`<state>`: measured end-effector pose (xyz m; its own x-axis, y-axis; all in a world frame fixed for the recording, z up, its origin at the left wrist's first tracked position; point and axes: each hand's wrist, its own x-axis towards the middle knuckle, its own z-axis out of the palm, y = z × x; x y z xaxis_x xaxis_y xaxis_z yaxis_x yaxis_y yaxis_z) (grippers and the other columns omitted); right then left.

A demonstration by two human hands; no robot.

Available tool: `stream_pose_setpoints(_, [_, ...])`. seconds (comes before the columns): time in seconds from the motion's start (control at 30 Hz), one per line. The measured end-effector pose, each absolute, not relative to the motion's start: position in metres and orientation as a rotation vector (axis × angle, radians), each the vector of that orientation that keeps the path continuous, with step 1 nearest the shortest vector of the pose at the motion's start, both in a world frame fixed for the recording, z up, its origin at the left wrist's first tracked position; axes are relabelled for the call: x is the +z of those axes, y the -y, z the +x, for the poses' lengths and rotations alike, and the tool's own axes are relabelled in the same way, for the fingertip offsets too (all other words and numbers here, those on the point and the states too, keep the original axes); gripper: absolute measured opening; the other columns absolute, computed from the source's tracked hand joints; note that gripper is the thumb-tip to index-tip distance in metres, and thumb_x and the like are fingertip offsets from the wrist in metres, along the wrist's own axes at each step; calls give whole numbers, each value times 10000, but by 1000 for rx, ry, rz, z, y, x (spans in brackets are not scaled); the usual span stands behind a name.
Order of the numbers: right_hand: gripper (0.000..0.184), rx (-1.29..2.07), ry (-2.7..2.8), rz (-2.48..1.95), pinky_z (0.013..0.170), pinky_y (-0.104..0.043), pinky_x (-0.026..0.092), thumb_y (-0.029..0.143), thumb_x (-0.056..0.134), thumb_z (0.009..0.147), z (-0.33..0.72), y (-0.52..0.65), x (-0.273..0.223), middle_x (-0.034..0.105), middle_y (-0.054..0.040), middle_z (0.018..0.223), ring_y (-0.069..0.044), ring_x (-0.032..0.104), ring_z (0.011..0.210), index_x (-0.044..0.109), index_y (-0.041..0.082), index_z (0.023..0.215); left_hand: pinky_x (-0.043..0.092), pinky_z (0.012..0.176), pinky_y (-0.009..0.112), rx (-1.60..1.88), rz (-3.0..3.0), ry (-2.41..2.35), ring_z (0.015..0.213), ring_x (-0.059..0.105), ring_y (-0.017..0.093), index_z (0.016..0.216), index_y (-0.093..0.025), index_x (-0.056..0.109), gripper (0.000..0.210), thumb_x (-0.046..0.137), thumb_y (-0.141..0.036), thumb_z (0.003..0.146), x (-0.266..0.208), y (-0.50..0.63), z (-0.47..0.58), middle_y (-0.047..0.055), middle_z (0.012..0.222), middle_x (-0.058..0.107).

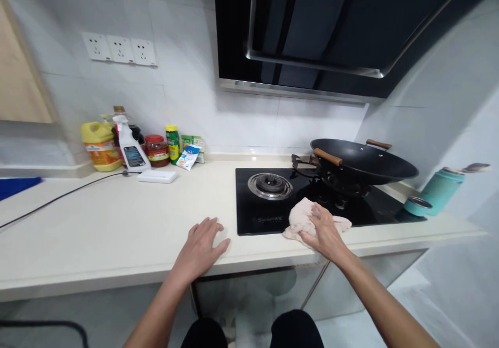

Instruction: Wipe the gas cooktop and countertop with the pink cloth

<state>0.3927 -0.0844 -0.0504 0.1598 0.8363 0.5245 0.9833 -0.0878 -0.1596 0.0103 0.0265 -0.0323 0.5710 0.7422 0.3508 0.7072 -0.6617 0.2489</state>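
My right hand grips a pale pink cloth and presses it on the front edge of the black gas stove. Part of the cloth hangs over onto the counter rim. To the left of the stove, my left hand rests palm down on the white countertop, fingers spread, holding nothing. The stove's left burner is uncovered. A black wok with wooden handles sits over the right burner, its pan support partly showing at the left.
At the back left stand a yellow jug, a white spray bottle, a red-lidded jar, a green container and packets. A white box and cable lie before them. Teal canister at right; range hood overhead.
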Motion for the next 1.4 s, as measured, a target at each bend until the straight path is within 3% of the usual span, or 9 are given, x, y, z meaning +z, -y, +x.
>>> stream_pose_setpoints(0.1, [523,-425,1648,-2250,1086,-650,327,469,694,802,389,86,-47,424,-182,1536,-432,333,1422,669,222,1262,319,1150,559,614,2663,-1268,1449,408,342,1287,-216,603,492,418,-570,1001,-31,-26,11,130,1494,546])
stream_pose_setpoints(0.27, [566,-211,1814,-2214,1081,-586,331,424,615,879,324,64,-30,453,-144,1558,-398,384,1396,569,239,1412,310,1161,547,661,2643,-1242,1445,416,321,1405,-219,530,556,355,-579,1019,-30,-28,11,128,1487,559])
stream_pose_setpoints(0.43, [533,-37,2091,-1756,1106,-521,291,441,663,850,239,44,-12,533,-91,1498,-330,430,1359,586,270,1349,320,1186,499,759,2530,-1210,1426,455,268,1484,-204,451,602,315,-563,1021,-33,-35,6,123,1542,506])
stream_pose_setpoints(0.6, [397,-34,2262,-1419,978,-404,371,516,756,789,193,41,-14,711,-45,1083,-258,579,1089,656,238,1053,361,1197,459,927,2344,-1171,1399,504,246,1469,-192,492,622,283,-560,1013,-39,-54,-2,97,1522,539])
stream_pose_setpoints(0.7, [486,-97,2283,-1336,956,-391,368,569,780,751,193,43,-24,706,-17,1038,-248,582,1058,633,248,1086,398,1182,443,944,2279,-1148,1364,547,240,1425,-183,548,628,247,-558,1021,-40,-63,-4,79,1483,582])
stream_pose_setpoints(0.8, [523,-172,2230,-1366,941,-397,363,569,775,742,213,52,-32,694,-18,1058,-254,574,1043,607,260,1129,404,1179,440,864,2371,-1165,1330,578,260,1325,-198,644,622,327,-614,989,-39,-64,-2,67,1408,649])
stream_pose_setpoints(0.9, [448,-206,2060,-1508,908,-392,367,528,762,744,249,68,-37,686,-28,1023,-253,574,982,605,251,1058,384,1188,467,785,2567,-1201,1353,554,292,1232,-248,714,563,422,-636,946,-41,-61,0,46,1376,675])
stream_pose_setpoints(1.2, [198,-432,1476,-1913,898,-372,411,392,616,789,414,109,-49,698,-79,876,-253,621,879,613,211,868,387,1183,492,715,2685,-1271,1391,513,306,1236,-290,726,504,458,-608,949,-47,-66,-1,33,1430,636])
stream_pose_setpoints(1.4, [321,-526,1188,-2322,817,-340,434,472,552,867,510,138,-49,694,-124,947,-268,631,905,673,192,967,397,1171,503,711,2652,-1268,1385,517,314,1224,-295,730,538,463,-650,921,-45,-65,1,35,1417,646])
